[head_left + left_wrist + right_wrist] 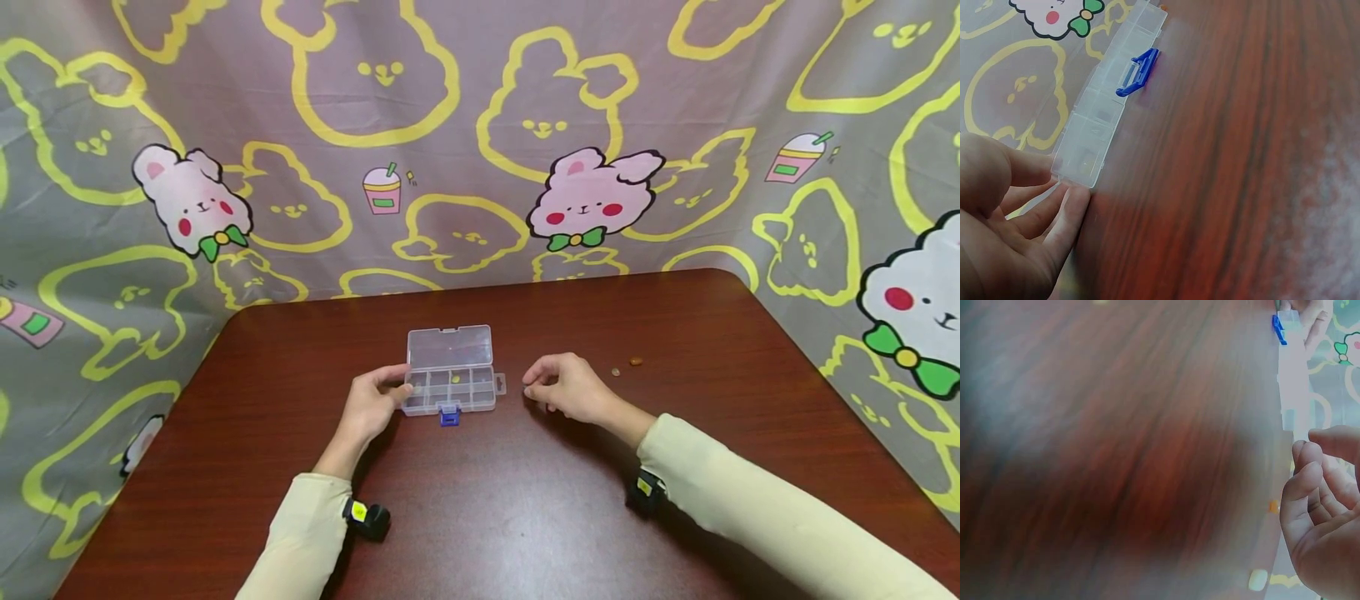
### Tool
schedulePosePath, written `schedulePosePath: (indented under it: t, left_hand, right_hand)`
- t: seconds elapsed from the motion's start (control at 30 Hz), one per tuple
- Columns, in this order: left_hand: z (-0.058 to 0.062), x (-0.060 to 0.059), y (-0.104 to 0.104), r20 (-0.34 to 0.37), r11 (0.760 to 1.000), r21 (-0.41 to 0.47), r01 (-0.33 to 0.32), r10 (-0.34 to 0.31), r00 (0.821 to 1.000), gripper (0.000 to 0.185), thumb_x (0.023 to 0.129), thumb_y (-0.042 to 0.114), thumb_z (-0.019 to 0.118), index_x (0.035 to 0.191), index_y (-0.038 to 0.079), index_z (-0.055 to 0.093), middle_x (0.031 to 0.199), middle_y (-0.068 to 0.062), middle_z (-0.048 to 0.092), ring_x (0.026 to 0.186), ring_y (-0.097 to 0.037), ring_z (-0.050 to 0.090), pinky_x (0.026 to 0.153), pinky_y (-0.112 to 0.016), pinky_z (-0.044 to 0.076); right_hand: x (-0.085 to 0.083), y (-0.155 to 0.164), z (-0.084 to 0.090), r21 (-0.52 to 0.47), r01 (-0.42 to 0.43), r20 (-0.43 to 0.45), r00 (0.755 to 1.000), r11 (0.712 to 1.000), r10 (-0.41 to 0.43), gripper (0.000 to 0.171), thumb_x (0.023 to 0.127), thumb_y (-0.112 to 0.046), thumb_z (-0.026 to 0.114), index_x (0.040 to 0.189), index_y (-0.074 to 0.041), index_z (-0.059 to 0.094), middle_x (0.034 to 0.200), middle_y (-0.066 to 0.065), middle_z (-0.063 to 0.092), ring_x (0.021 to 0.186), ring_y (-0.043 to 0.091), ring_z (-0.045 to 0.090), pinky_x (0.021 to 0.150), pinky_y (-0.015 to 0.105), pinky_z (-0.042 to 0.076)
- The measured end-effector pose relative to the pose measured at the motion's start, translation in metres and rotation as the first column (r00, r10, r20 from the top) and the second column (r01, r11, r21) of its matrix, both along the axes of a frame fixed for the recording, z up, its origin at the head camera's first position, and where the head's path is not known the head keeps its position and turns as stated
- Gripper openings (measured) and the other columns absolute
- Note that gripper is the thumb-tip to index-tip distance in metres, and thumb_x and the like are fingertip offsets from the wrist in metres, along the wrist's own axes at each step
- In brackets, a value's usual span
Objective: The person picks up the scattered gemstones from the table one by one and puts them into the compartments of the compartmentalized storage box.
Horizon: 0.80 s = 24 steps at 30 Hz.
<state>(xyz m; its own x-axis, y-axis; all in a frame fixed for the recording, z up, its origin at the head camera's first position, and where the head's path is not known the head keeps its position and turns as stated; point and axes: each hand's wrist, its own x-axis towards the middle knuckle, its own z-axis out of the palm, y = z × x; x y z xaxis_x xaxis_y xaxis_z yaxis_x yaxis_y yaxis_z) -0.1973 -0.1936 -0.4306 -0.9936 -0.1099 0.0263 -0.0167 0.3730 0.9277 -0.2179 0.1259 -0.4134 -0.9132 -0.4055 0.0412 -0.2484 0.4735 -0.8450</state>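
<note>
1. Box of clear, rectangular plastic, sitting on the dark reddish-brown wooden table between the two hands; from my remote seat I see its flat transparent lid raised at the far side.
2. Thin dividers split the box into two rows of four compartments. I see one tiny yellow piece in the back row, third compartment from the left.
3. A small blue plastic latch hangs at the middle of the near wall, and a clear slotted tab juts from the right end.
4. On my feed, the left hand grips the left end of the box, thumb and fingers pinching that end.
5. The right hand hovers to the right of the tab, apart from the box, its fingers bent and their tips drawn close to the thumb. The view is poor there; I cannot tell whether something tiny is pinched between them.
6. Right of that hand, I see a small pale bead and a small amber-brown oval bead lying near each other on the table.
7. Both arms wear pale cream sleeves. Behind the table hangs a grey curtain printed with yellow-outlined cartoon animals.
</note>
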Motion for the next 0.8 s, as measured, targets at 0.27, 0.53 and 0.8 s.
schedulePosePath:
  t: [0.27,0.53,0.8]
  left_hand:
    - [0.001,0.000,0.001,-0.006,1.000,0.000,-0.002,0.002,1.000,0.033,0.090,-0.007,0.067,0.123,-0.008,0.067,0.117,-0.026,0.067,0.073,-0.009,0.061,0.064,-0.017,0.049]
    - [0.001,0.001,0.000,-0.006,1.000,0.021,0.008,-0.007,1.000,0.034,0.090,-0.008,0.065,0.124,-0.010,0.065,0.117,-0.028,0.066,0.075,-0.015,0.065,0.063,-0.019,0.050]
    - [0.002,0.001,0.000,0.000,1.000,0.019,0.006,-0.006,1.000,0.034,0.090,-0.007,0.066,0.124,-0.008,0.066,0.117,-0.027,0.067,0.073,-0.011,0.062,0.062,-0.019,0.049]
  right_hand:
    - [-0.005,-0.012,0.002,-0.024,-0.009,-0.012,1.000,1.000,0.009,0.007,0.087,-0.005,0.073,0.094,-0.003,0.072,0.071,0.001,0.065,0.052,0.019,0.059,0.041,0.028,0.044]
    - [-0.013,-0.025,0.004,-0.040,0.027,-0.004,1.000,0.999,-0.027,0.008,0.086,-0.005,0.075,0.094,-0.004,0.073,0.071,0.002,0.066,0.052,0.021,0.060,0.041,0.027,0.043]
    - [-0.018,-0.036,0.007,-0.068,0.014,-0.035,0.999,0.998,-0.016,0.007,0.086,-0.004,0.075,0.093,-0.003,0.073,0.072,0.002,0.066,0.052,0.017,0.058,0.047,0.029,0.048]
